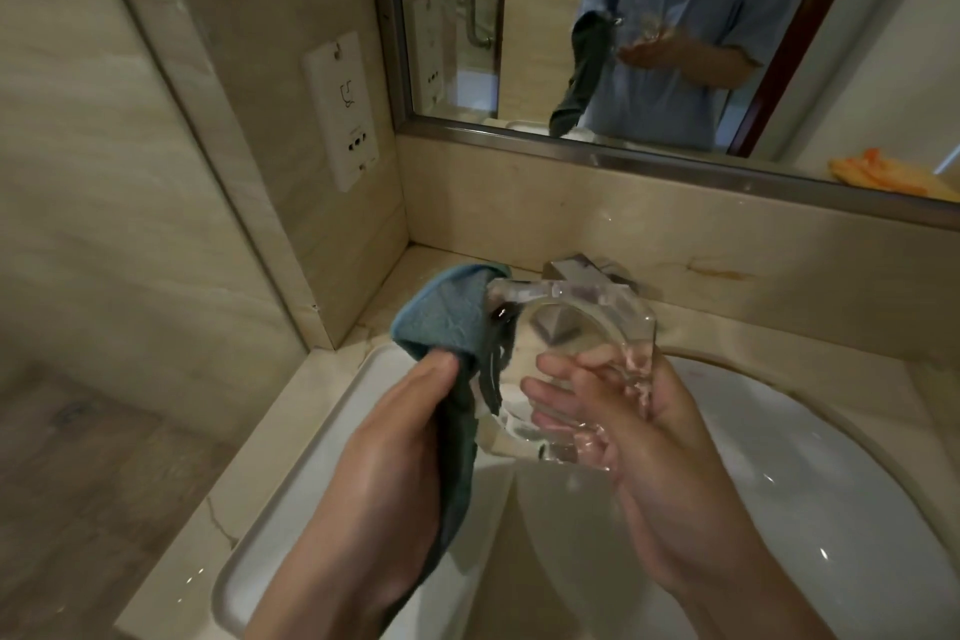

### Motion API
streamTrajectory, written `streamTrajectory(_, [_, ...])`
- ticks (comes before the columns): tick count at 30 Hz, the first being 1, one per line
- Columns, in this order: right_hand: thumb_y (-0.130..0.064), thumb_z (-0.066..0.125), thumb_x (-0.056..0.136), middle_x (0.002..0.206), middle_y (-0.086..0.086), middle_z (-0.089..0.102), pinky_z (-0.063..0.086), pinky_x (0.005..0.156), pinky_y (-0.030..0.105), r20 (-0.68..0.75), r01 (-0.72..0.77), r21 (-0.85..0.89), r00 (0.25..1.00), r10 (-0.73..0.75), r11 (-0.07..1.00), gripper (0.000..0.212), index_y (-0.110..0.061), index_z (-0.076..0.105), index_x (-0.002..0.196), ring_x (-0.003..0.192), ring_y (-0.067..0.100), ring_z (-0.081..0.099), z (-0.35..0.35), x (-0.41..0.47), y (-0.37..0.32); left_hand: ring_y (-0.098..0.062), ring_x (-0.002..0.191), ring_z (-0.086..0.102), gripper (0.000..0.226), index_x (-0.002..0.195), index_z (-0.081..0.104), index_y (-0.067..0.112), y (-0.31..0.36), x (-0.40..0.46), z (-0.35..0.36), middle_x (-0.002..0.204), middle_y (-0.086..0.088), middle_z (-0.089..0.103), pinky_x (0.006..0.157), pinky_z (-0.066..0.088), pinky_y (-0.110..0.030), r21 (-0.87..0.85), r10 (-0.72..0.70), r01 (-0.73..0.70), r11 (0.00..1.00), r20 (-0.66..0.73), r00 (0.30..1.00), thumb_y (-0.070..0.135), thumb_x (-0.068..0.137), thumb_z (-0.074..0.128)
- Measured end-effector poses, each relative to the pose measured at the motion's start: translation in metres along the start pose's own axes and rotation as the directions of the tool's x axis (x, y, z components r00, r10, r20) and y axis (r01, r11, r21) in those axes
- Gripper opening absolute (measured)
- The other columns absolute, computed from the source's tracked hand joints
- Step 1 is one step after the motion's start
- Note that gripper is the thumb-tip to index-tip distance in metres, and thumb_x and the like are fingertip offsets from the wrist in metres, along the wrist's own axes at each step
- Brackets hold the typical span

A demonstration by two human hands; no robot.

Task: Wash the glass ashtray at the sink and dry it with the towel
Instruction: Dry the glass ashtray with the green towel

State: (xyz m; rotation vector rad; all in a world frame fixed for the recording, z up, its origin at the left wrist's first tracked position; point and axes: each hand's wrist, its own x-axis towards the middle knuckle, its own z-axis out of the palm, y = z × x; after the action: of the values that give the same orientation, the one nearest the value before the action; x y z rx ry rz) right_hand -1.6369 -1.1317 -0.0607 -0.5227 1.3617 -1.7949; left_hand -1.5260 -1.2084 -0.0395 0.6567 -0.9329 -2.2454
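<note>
The clear glass ashtray [566, 327] is held up on edge above the white sink [779, 457], its hollow facing me. My right hand [639, 447] grips it from behind and below, and the fingers show through the glass. My left hand [384, 447] is closed on a blue-grey towel [447, 312]. The towel's bunched end presses against the ashtray's left edge, and its tail hangs down under my left wrist.
A chrome tap [582, 270] stands just behind the ashtray. A mirror [675, 42] above the beige stone counter [753, 322] reflects a person in a blue shirt. An orange cloth [883, 174] lies at the far right. A white socket plate [343, 114] sits on the left wall.
</note>
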Motion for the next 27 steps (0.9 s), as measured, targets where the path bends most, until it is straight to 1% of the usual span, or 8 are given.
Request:
streamTrajectory(3, [-0.01, 0.05, 0.085, 0.09, -0.001, 0.075, 0.058, 0.066, 0.025, 0.02, 0.028, 0.048, 0.999, -0.029, 0.998, 0.009, -0.017, 0.054, 0.089, 0.087, 0.02, 0.072, 0.002, -0.003, 0.004, -0.022, 0.074, 0.066, 0.03, 0.074, 0.074, 0.007, 0.002, 0.002, -0.007, 0.081, -0.013, 0.071, 0.07, 0.052, -0.024, 0.094, 0.031, -0.029, 0.995, -0.019, 0.999, 0.024, 0.071, 0.049])
streamTrajectory(5, [-0.019, 0.055, 0.077, 0.091, 0.0, 0.074, 0.058, 0.07, 0.027, 0.006, 0.083, 0.082, 0.996, -0.084, 0.993, 0.012, -0.019, 0.056, 0.089, 0.089, 0.022, 0.072, 0.005, -0.004, 0.009, -0.028, 0.082, 0.054, 0.035, 0.088, 0.065, -0.005, 0.001, 0.005, -0.01, 0.088, -0.02, 0.061, 0.08, 0.042, -0.037, 0.175, 0.045, -0.031, 0.984, -0.074, 0.996, 0.023, 0.068, 0.056])
streamTrajectory(9, [-0.045, 0.075, 0.06, 0.096, 0.002, 0.073, 0.056, 0.072, 0.026, -0.017, 0.204, 0.135, 0.979, -0.203, 0.97, 0.028, -0.032, 0.063, 0.082, 0.091, 0.024, 0.071, 0.009, -0.005, 0.016, -0.022, 0.071, 0.066, 0.022, 0.082, 0.072, 0.009, -0.003, 0.007, -0.01, 0.082, -0.016, 0.069, 0.064, 0.056, -0.028, 0.132, 0.006, 0.0, 0.991, -0.04, 0.999, 0.018, 0.069, 0.056])
streamTrajectory(14, [-0.05, 0.076, 0.059, 0.099, 0.003, 0.072, 0.056, 0.074, 0.027, -0.065, 0.276, 0.145, 0.961, -0.269, 0.95, 0.039, -0.03, 0.063, 0.09, 0.092, 0.023, 0.071, 0.009, -0.006, 0.017, -0.022, 0.068, 0.069, 0.026, 0.084, 0.072, 0.008, -0.003, 0.006, 0.001, 0.081, -0.015, 0.072, 0.06, 0.057, -0.029, 0.042, -0.054, 0.054, 0.998, -0.001, 0.999, 0.015, 0.069, 0.053])
streamTrajectory(19, [-0.04, 0.069, 0.066, 0.096, -0.001, 0.073, 0.055, 0.074, 0.024, -0.141, 0.301, 0.184, 0.95, -0.278, 0.936, 0.028, -0.027, 0.062, 0.09, 0.091, 0.018, 0.071, 0.018, -0.008, 0.022, -0.02, 0.064, 0.061, 0.029, 0.078, 0.07, 0.01, -0.01, 0.007, 0.011, 0.074, -0.013, 0.065, 0.063, 0.049, -0.032, -0.05, -0.138, 0.134, 0.99, -0.089, 0.986, 0.027, 0.062, 0.053])
streamTrajectory(22, [-0.026, 0.063, 0.069, 0.092, -0.001, 0.073, 0.056, 0.074, 0.025, -0.259, 0.329, 0.321, 0.933, -0.252, 0.888, 0.017, -0.023, 0.059, 0.086, 0.088, 0.015, 0.071, 0.024, -0.007, 0.02, -0.018, 0.059, 0.063, 0.031, 0.079, 0.073, 0.011, -0.02, 0.004, 0.012, 0.072, -0.009, 0.07, 0.058, 0.048, -0.026, -0.144, -0.236, 0.226, 0.963, -0.051, 0.971, 0.032, 0.067, 0.054])
streamTrajectory(25, [-0.01, 0.05, 0.083, 0.087, -0.002, 0.074, 0.057, 0.076, 0.026, -0.282, 0.327, 0.449, 0.935, -0.216, 0.831, 0.013, -0.021, 0.056, 0.079, 0.086, 0.013, 0.071, 0.032, -0.001, 0.007, -0.026, 0.088, 0.07, 0.039, 0.099, 0.07, 0.009, -0.029, 0.0, 0.015, 0.095, -0.014, 0.074, 0.079, 0.056, -0.034, -0.108, -0.167, 0.161, 0.981, -0.05, 0.985, 0.032, 0.074, 0.052])
streamTrajectory(27, [-0.008, 0.046, 0.087, 0.085, -0.003, 0.074, 0.056, 0.077, 0.022, -0.269, 0.296, 0.47, 0.945, -0.185, 0.832, 0.012, -0.017, 0.052, 0.083, 0.086, 0.011, 0.071, 0.036, 0.001, 0.005, -0.026, 0.094, 0.069, 0.038, 0.096, 0.071, 0.008, -0.031, -0.003, 0.018, 0.097, -0.016, 0.073, 0.081, 0.054, -0.032, -0.047, -0.076, 0.072, 0.996, -0.083, 0.994, 0.028, 0.07, 0.052])
